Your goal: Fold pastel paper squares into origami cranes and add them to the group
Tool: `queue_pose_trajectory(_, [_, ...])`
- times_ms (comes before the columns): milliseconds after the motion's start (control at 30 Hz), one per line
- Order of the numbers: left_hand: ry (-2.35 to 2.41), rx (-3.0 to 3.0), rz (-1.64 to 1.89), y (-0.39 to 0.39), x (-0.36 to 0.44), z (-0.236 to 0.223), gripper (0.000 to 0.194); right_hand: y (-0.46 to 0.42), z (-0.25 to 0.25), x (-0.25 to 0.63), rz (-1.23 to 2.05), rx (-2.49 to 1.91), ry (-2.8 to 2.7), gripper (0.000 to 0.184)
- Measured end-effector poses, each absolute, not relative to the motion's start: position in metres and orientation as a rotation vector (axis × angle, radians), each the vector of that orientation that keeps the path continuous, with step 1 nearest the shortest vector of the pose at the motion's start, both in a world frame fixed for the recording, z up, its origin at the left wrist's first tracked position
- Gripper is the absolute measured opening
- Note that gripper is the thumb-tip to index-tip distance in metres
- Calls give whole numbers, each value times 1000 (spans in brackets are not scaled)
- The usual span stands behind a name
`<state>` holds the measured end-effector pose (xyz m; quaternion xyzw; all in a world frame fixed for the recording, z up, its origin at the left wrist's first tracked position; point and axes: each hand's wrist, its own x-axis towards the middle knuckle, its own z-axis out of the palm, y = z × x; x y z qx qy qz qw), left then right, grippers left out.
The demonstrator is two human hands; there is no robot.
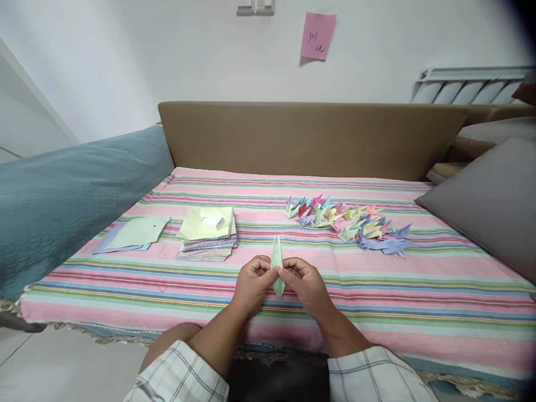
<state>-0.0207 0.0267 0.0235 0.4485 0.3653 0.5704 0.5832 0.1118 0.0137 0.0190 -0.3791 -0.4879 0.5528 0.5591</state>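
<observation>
A pale green folded paper (277, 257), narrow and pointed with two thin tips at its far end, is held upright in front of me. My left hand (254, 282) pinches its left edge between thumb and fingers. From the other side, my right hand (306, 285) pinches the right edge, and both thumbs meet near the paper's middle. Beyond my right hand lies a group of folded paper cranes (347, 220) in many colours. To the left of my hands sits a stack of square paper (207, 248), with a small white block (213, 222) on top.
Some loose paper sheets (136, 233) lie farther left. Everything rests on a striped cloth (167, 285) over a sofa seat. A brown backrest (310, 139) stands behind, a blue-covered armrest (84, 178) at left, a grey cushion (489, 201) at right. A pink note (318, 36) is on the wall.
</observation>
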Motion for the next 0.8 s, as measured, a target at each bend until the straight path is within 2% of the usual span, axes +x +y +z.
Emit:
queue_pose_trajectory(267, [856, 854, 1297, 24, -20, 31, 32, 16, 13, 110, 1355, -835, -1062, 18])
queue_pose_trajectory(433, [777, 760, 1171, 25, -22, 35, 50, 18, 11, 108, 1385, -796, -993, 20])
queue_pose_trajectory(633, [816, 733, 1141, 23, -22, 36, 38, 18, 11, 108, 1397, -830, -993, 35])
queue_pose_trajectory(800, [852, 782, 1129, 24, -22, 36, 38, 17, 11, 107, 1379, -860, -1005, 26])
